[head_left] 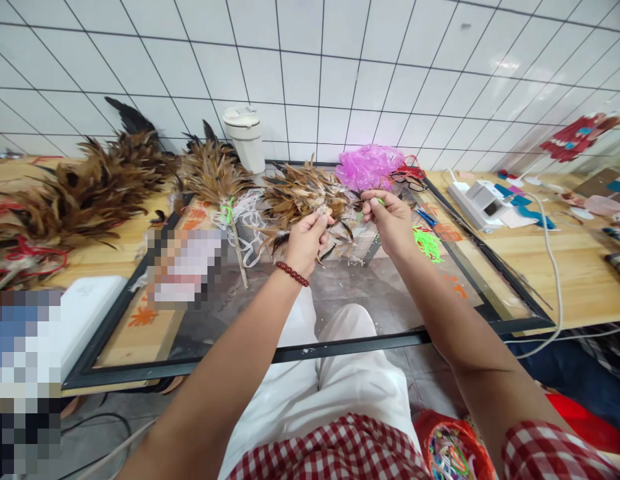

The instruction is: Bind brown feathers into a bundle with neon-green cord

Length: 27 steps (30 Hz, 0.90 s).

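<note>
My left hand is clamped around the feather bundle, right hand pinching a green tie. I'd keep the left grip tight so the feathers don't splay while binding.

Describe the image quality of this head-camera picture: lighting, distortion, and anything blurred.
Head view: bright, even light with soft glare on the white tiled wall; wide-angle distortion curves the tile lines and black-framed glass tabletop; pixelated blocks mask two patches at left; the left hand, right hand and brown feather bundle are sharp.
</note>
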Motion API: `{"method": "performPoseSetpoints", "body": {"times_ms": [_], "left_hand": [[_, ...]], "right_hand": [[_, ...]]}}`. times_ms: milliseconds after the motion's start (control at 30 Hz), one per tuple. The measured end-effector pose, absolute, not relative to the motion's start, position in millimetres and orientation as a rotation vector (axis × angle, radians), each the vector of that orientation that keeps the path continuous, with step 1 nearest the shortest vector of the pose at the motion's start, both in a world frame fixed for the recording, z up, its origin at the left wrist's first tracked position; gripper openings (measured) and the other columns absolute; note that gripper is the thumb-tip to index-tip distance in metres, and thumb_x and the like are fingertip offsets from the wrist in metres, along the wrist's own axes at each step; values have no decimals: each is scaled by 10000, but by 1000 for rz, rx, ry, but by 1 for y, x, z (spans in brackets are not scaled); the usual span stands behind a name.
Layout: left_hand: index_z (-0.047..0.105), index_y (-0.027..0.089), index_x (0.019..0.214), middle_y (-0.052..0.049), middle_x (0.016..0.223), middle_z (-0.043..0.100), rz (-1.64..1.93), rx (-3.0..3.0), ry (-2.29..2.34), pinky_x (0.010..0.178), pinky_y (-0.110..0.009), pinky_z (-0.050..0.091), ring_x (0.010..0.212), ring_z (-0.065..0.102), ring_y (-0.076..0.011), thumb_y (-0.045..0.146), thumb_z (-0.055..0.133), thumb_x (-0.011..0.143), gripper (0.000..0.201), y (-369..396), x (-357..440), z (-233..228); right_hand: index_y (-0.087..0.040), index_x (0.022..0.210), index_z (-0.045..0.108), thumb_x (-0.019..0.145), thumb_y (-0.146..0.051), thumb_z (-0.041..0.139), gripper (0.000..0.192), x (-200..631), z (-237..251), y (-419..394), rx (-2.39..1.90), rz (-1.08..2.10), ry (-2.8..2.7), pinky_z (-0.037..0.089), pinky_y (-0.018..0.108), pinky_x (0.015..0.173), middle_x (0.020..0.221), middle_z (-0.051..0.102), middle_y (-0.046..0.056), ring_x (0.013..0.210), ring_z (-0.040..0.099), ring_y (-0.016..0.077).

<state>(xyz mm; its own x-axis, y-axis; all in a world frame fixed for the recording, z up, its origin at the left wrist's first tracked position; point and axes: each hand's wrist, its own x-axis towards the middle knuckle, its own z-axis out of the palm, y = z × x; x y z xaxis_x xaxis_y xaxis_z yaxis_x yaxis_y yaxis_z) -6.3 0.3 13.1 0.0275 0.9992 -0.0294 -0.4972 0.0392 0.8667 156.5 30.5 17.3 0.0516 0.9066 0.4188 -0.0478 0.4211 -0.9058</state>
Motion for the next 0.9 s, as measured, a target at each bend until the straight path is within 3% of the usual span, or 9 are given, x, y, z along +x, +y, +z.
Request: {"method": "performPoseSetpoints", "body": {"times_ms": [267,400,500,600,767,900], "left_hand": [[578,128,721,27,597,516,1097,952,757,389,-154,337,448,477,-43,315,681,786,223,-7,0,6],[566,120,684,39,563,477,1107,907,851,374,-139,280,415,413,-21,278,671,793,219,-3,-1,6],[553,116,652,47,530,440,1136,886,968,367,-141,197,386,346,-9,213,600,833,211,-1,-2,6],[556,114,620,44,504,433,1105,951,1071,382,-161,173,378,313,-14,168,544,844,231,0,-1,3],[597,115,594,18,519,512,904,1272,1051,442,-176,266,441,393,-41,147,587,781,190,-4,3,-2],[630,119,593,23,499,493,733,1405,957,456,-185,290,453,405,-51,170,584,771,192,-11,5,4]], "right_hand": [[-201,969,670,790,-485,663,336,147,15,20,-758,1119,-1459,495,256,615,738,627,1,610,562,96],[-209,950,696,846,-468,600,296,157,20,24,-878,798,-1591,479,259,597,790,662,18,587,552,96],[-206,832,712,859,-423,594,249,163,27,21,-887,447,-1802,485,286,669,807,668,39,678,586,131],[-208,776,707,862,-369,603,210,163,32,16,-751,339,-2009,482,300,727,800,648,44,770,598,153],[-212,784,716,859,-361,615,195,162,33,14,-654,534,-2110,466,295,722,784,609,30,760,569,140],[-208,752,724,805,-374,682,179,166,31,18,-664,825,-2032,455,295,721,762,611,22,740,556,132]]}}
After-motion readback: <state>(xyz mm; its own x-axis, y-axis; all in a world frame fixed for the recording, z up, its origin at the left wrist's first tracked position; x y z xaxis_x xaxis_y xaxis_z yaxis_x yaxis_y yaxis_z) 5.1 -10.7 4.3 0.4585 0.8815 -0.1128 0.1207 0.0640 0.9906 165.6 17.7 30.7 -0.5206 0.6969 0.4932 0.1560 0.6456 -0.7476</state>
